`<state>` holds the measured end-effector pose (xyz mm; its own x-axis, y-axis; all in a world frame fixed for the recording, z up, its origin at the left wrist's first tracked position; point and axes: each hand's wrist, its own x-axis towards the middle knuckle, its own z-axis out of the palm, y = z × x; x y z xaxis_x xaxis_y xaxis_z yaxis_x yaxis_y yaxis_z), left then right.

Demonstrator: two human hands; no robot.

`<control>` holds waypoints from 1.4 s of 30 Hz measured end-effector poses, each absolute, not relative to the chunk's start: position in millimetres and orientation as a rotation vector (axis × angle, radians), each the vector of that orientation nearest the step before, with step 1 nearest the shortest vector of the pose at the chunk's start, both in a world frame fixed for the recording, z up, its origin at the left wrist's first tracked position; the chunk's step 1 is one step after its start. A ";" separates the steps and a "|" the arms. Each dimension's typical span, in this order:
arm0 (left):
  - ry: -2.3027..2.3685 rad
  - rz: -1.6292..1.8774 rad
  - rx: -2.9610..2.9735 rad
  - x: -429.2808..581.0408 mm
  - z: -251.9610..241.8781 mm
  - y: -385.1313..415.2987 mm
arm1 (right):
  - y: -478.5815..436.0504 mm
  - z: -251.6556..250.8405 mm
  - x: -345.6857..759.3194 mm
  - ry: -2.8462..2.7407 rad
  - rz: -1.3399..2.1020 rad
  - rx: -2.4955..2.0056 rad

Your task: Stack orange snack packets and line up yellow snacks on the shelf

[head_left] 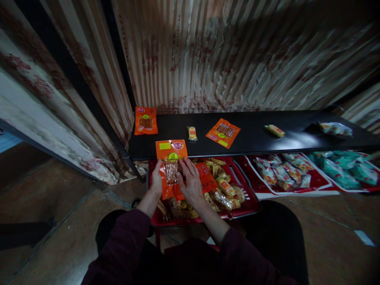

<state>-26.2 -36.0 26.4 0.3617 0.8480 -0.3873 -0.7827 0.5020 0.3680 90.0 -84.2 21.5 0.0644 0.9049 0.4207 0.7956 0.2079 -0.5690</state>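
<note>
An orange snack packet (171,168) with a clear window showing brown strips is held upright above a red basket (252,206). My left hand (156,178) grips its left edge. My right hand (190,180) lies over its right side with fingers spread and thumb on the front. Another orange packet (208,178) sits partly hidden behind my right hand, on the basket's contents. In the basket are several clear-wrapped yellowish snacks (227,188).
A black shelf (175,126) carries two orange packets (146,120) (223,133), two small yellow-wrapped snacks (192,133) (275,130) and a whitish bag (335,128). Below, right, are baskets of white-and-orange packets (285,174) and green packets (341,170). A dark metal post (117,59) stands left; patterned curtains (208,59) hang behind.
</note>
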 end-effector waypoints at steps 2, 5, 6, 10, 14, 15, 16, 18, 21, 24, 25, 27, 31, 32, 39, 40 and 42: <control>0.573 1.037 0.141 -25.9 23.7 -35.7 | -84.1 21.1 90.1 -1.737 0.183 -1.611; 0.563 1.020 0.153 -25.4 21.7 -36.5 | -84.1 20.5 90.0 -1.737 0.172 -1.636; 0.559 1.011 0.150 -25.2 21.9 -37.0 | -84.0 20.3 90.0 -1.743 0.168 -1.648; 0.562 0.976 0.132 -24.9 26.1 -38.3 | -84.1 20.1 90.3 -1.787 0.138 -1.690; 0.568 0.967 0.128 -25.2 29.5 -38.7 | -85.0 19.5 89.8 -1.797 0.090 -1.722; 0.570 0.962 0.127 -25.1 30.0 -38.9 | -85.4 19.4 89.6 -1.795 0.080 -1.725; 0.571 0.957 0.128 -25.0 30.5 -39.3 | -85.7 19.4 89.3 -1.793 0.069 -1.725; 0.565 0.954 0.136 -24.4 31.8 -40.4 | -86.4 20.0 88.4 -1.793 0.054 -1.728; 0.553 0.992 0.167 -22.8 34.2 -42.5 | -88.0 22.4 85.8 -1.806 0.060 -1.745; 0.583 1.039 0.189 -21.4 35.5 -43.4 | -90.5 24.5 80.6 -1.820 0.091 -1.745; 0.592 1.055 0.193 -21.3 35.5 -43.4 | -91.5 24.5 78.3 -1.827 0.103 -1.740; 0.584 1.073 0.204 -21.4 35.1 -42.9 | -93.3 23.0 73.9 -1.838 0.137 -1.736; 0.524 1.024 0.240 -22.8 33.7 -42.1 | -95.9 15.9 67.6 -1.840 0.240 -1.740; 0.511 1.006 0.245 -23.2 33.2 -42.0 | -96.5 14.4 66.8 -1.841 0.272 -1.738; 0.503 0.957 0.180 -25.6 28.9 -41.4 | -100.8 22.6 64.6 -1.830 0.446 -1.694; 0.517 0.960 0.167 -25.9 28.6 -41.2 | -101.3 25.2 64.5 -1.839 0.443 -1.665; 0.550 0.988 0.142 -25.9 27.6 -40.6 | -101.8 29.6 64.7 -1.855 0.428 -1.587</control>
